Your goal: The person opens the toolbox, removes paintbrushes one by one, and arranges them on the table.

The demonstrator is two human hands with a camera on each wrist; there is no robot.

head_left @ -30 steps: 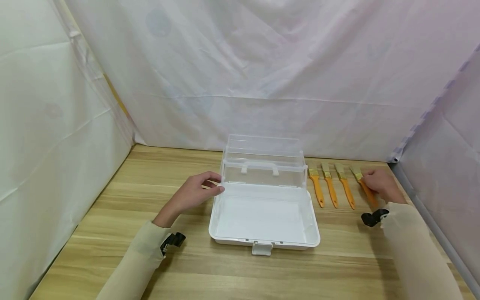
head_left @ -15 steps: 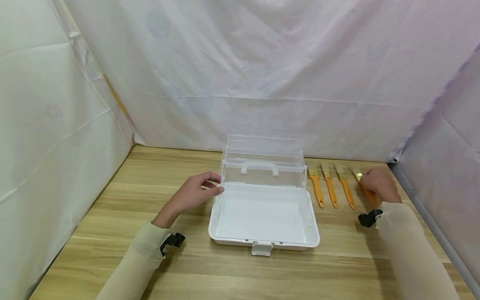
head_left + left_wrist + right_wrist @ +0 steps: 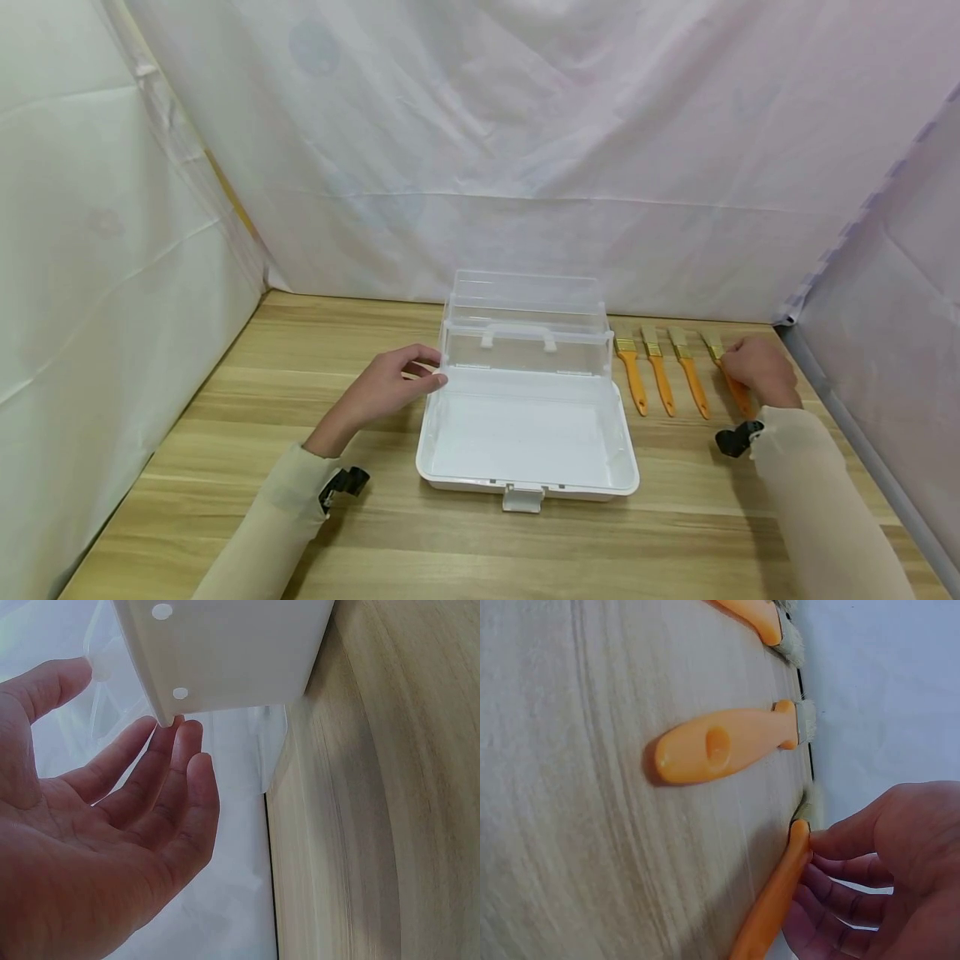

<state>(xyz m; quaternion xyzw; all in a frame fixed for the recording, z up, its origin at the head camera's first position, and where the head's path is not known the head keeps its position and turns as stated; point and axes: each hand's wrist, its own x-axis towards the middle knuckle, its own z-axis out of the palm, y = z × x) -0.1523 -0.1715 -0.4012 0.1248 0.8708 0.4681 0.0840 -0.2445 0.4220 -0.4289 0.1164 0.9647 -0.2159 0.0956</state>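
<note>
A white plastic storage box point(image 3: 423, 450) stands open on the table, its clear lid point(image 3: 528, 354) with a white handle tipped back. My left hand point(image 3: 393, 383) touches the box's rear left corner with loosely bent fingers. In the left wrist view, fingertips point(image 3: 193, 733) meet the white rim, while the thumb lies against the clear part. On the right, my right hand point(image 3: 757, 367) pinches an orange-handled paintbrush point(image 3: 769, 900) between thumb and fingers, near its neck. This brush lies slanted, its bristles pointing to the back; the hand covers part of the handle.
To the left of the pinched brush lie three similar paintbrushes: one point(image 3: 634, 379) beside the box, one point(image 3: 662, 379) in the middle, and one point(image 3: 694, 383) closest to the right hand. White cloth point(image 3: 525, 167) hangs behind the wooden table point(image 3: 247, 433).
My right hand and sleeve have shifted slightly left, closer over the rightmost paintbrush, and now stay there. The left hand keeps its place at the box.
</note>
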